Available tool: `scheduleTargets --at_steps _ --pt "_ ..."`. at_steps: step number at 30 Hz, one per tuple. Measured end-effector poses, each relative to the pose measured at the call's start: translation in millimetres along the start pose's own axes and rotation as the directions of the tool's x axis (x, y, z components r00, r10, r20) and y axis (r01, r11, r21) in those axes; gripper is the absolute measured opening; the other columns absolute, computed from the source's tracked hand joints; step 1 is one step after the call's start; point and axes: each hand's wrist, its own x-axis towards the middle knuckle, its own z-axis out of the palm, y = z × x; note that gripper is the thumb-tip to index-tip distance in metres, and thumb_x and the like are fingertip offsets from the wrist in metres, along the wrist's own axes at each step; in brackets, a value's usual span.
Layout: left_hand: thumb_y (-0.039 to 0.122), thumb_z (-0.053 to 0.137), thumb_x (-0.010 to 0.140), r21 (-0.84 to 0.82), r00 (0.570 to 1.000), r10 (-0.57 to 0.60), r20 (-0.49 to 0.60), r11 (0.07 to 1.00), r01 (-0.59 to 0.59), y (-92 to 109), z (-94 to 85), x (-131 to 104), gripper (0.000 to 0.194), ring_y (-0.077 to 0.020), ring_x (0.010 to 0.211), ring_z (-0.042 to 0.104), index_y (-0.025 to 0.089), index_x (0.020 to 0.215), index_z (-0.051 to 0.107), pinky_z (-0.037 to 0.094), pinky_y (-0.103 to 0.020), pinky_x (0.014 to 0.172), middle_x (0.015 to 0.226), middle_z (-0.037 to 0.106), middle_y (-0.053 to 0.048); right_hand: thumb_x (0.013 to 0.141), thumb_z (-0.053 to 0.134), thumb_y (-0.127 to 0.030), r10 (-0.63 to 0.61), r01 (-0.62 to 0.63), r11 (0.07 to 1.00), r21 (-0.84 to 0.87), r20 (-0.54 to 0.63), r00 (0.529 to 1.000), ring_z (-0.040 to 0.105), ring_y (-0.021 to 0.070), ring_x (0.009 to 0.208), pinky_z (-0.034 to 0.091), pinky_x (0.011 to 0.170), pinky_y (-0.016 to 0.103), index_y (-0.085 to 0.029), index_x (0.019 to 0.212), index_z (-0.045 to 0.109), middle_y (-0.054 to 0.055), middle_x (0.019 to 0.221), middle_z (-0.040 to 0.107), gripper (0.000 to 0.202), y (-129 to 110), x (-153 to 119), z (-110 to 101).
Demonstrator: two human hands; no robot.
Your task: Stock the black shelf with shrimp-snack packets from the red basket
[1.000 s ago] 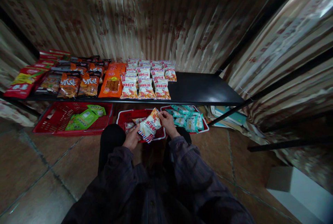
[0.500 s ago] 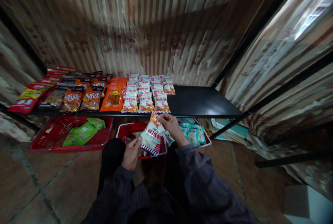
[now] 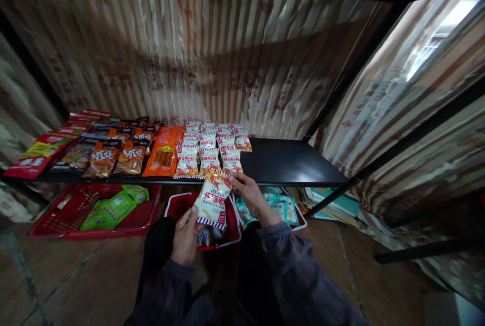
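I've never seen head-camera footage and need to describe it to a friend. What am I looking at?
There is no machine: these are a person's bare hands. All the pictures come from one camera worn on the head, looking forward and down. The left hand and right hand together hold a bag. On the black shelf, from left to right, lie red bags, dark bags, an orange pack and white bags. Below it, the left basket holds green packs, the middle basket is partly hidden behind the bag, and the right basket holds teal packs.
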Motion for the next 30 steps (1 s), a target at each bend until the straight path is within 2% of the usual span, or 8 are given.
scheduleTargets --at_steps 3,7,13,15,18,20,24,30 --pt "0.042 0.069 0.071 0.009 1.0 -0.005 -0.004 1.0 0.005 3 1.5 -1 0.032 -0.0222 0.089 0.067 0.016 0.09 0.066 0.056 -0.029 0.072 0.091 0.071 -0.009 0.051 0.079 -0.041 -0.015 0.016 1.0 -0.013 0.009 1.0 0.06 0.0142 0.061 0.046 0.057 0.026 -0.018 0.073 0.064 0.0 0.067 0.066 0.036 -2 6 -4" --pt "0.045 0.068 0.071 0.005 1.0 0.006 -0.001 1.0 -0.006 1 4.8 -4 0.034 -0.0234 0.091 0.067 0.016 0.089 0.066 0.056 -0.031 0.074 0.089 0.071 -0.009 0.05 0.078 -0.039 -0.136 0.131 0.989 -0.072 -0.062 0.989 0.053 0.0111 0.052 0.042 0.053 0.024 -0.017 0.068 0.063 -0.002 0.057 0.062 0.032 -1 12 -5" --pt "0.042 0.071 0.069 -0.092 1.0 -0.01 0.008 0.996 0.01 1 14.2 -10 0.035 -0.0239 0.092 0.066 0.013 0.089 0.067 0.054 -0.032 0.08 0.091 0.071 -0.011 0.052 0.076 -0.039 -0.228 0.219 0.973 -0.078 -0.128 0.965 0.052 0.0111 0.056 0.042 0.055 0.024 -0.016 0.064 0.064 -0.002 0.061 0.062 0.028 -4 15 4" --pt "0.04 0.071 0.07 -0.114 1.0 -0.014 -0.009 0.993 0.013 4 17.6 -12 0.034 -0.0223 0.087 0.067 0.013 0.089 0.066 0.054 -0.032 0.079 0.09 0.072 -0.012 0.055 0.075 -0.042 -0.24 0.232 0.969 -0.08 -0.121 0.963 0.054 0.0115 0.059 0.043 0.057 0.024 -0.017 0.072 0.066 -0.002 0.065 0.063 0.031 -6 13 6" --pt "0.035 0.066 0.076 -0.154 0.998 0.001 -0.056 0.988 -0.01 11 21.9 -13 0.027 -0.0186 0.079 0.068 0.012 0.09 0.066 0.054 -0.031 0.077 0.086 0.072 -0.01 0.061 0.073 -0.047 -0.192 0.192 0.981 -0.012 -0.114 0.975 0.06 0.0132 0.068 0.047 0.062 0.025 -0.021 0.098 0.063 -0.001 0.078 0.067 0.047 -3 4 10" --pt "0.029 0.061 0.082 -0.196 0.994 0.014 -0.107 0.98 -0.035 14 23.8 -11 0.019 -0.0158 0.075 0.068 0.013 0.09 0.066 0.054 -0.03 0.076 0.085 0.072 -0.008 0.063 0.072 -0.049 -0.117 0.123 0.99 0.07 -0.094 0.989 0.063 0.0146 0.076 0.049 0.069 0.028 -0.022 0.106 0.06 0.002 0.088 0.068 0.053 4 -5 13" --pt "0.023 0.054 0.086 -0.245 0.987 0.029 -0.156 0.967 -0.067 16 25.6 -6 0.015 -0.0141 0.076 0.068 0.015 0.089 0.066 0.054 -0.029 0.076 0.087 0.072 -0.007 0.062 0.075 -0.047 0.003 -0.01 0.994 0.113 0.057 0.998 0.064 0.0179 0.081 0.049 0.077 0.032 -0.021 0.099 0.065 0.005 0.091 0.07 0.047 24 -28 21" --pt "0.023 0.056 0.085 -0.249 0.991 0.024 -0.133 0.967 -0.057 14 26.7 -5 0.014 -0.0149 0.079 0.068 0.015 0.09 0.066 0.054 -0.03 0.079 0.087 0.072 -0.008 0.061 0.077 -0.04 -0.047 0.03 0.99 0.141 0.121 0.991 0.063 0.0193 0.089 0.047 0.084 0.032 -0.02 0.097 0.067 0.002 0.092 0.071 0.043 39 -48 29"
